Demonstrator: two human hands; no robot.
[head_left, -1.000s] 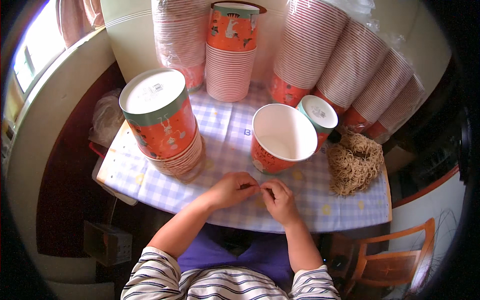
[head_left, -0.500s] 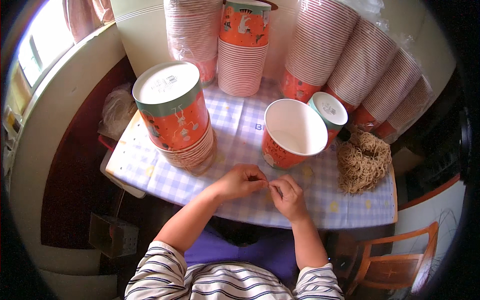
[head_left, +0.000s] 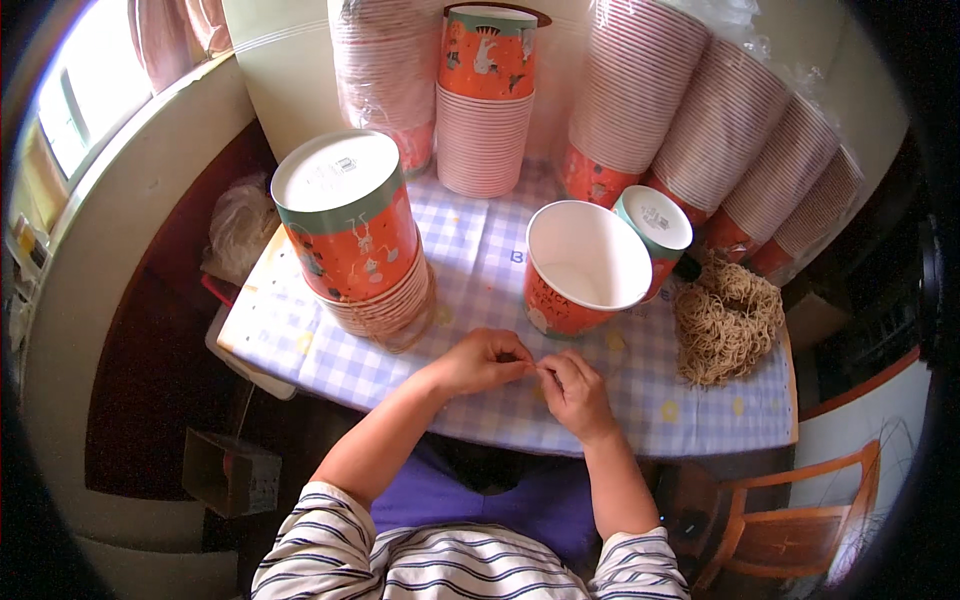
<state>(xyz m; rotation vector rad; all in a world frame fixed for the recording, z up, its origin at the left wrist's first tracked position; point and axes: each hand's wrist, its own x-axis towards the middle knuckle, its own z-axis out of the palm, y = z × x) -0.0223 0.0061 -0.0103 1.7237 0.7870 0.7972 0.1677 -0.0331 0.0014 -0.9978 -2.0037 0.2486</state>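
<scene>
My left hand (head_left: pixel 482 361) and my right hand (head_left: pixel 575 393) meet fingertip to fingertip low over the checked tablecloth (head_left: pixel 470 250), near its front edge. Both pinch something very small between them; it is too small to make out. Just beyond the hands an open orange paper cup (head_left: pixel 583 268) stands upright with a white inside. A pile of tan string loops (head_left: pixel 726 318) lies to the right of it.
An upside-down stack of orange cups (head_left: pixel 356 240) stands at the left. A small upturned cup (head_left: pixel 653 228) sits behind the open one. Tall pink cup stacks (head_left: pixel 700 120) lean along the back. A wooden chair (head_left: pixel 790 525) is at the lower right.
The view has shifted a little. My hands stay together at the same spot on the cloth, fingers still pinched.
</scene>
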